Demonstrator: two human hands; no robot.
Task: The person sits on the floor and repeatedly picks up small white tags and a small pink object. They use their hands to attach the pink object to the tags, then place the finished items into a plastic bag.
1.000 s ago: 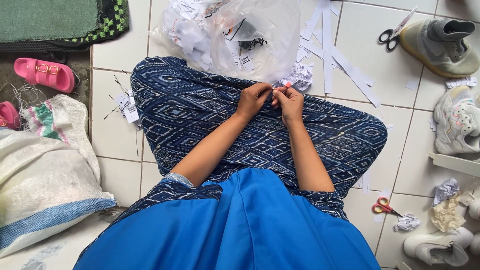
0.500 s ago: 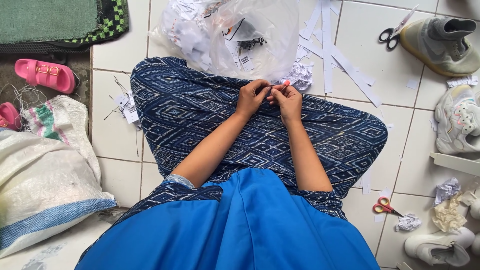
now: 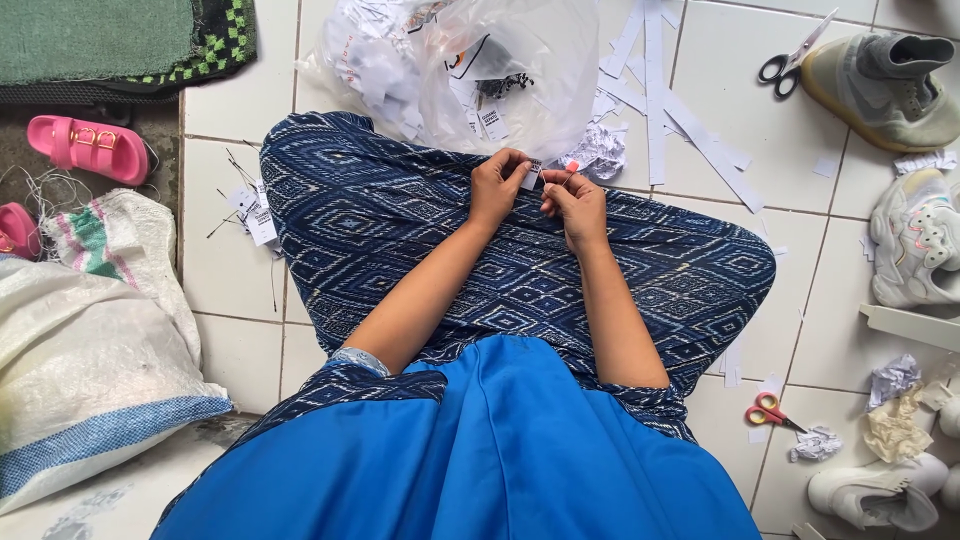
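Both hands [image 3: 538, 192] pinch a paper tag [image 3: 531, 174] — mostly hidden.

You pinch a small white paper tag [image 3: 531, 173] between your left hand [image 3: 497, 188] and right hand [image 3: 572, 204], just above your patterned lap. Straight ahead of your hands lies a clear plastic bag [image 3: 520, 70], crumpled and part open, with white tags [image 3: 378, 62] heaped inside and beside it, some with black print and black strings. To your left, on the white tile, a few more white tags [image 3: 256, 212] with thin strings lie loose, near your knee. At your far left sits a white woven sack [image 3: 85, 370] with a blue stripe near its lower edge, bulging and touching the floor.
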